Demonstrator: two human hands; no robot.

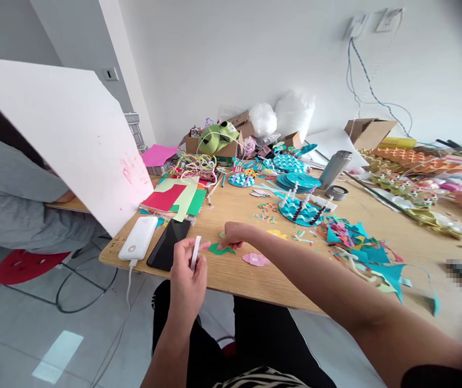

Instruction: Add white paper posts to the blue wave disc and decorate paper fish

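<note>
Near the table's front edge, my left hand (189, 264) is closed around a narrow white strip (195, 253), held upright between thumb and fingers. My right hand (235, 237) reaches across to a green paper fish shape (219, 249) lying on the table, its fingertips down on the shape's right part. Those fingers are bent together, and whether they pinch anything is too small to tell. Right of this hand lies a pink paper shape (256, 260) with a small pale patch on it. A yellow paper shape (277, 234) is partly behind my right forearm.
A black phone (169, 245) and a white power bank (138, 238) with a cable lie left. Behind are coloured papers (168, 198), blue discs (298, 182) and a steel bottle (336, 169). Blue scraps (384, 256) lie right. A person in grey sits beyond a white board (65, 124).
</note>
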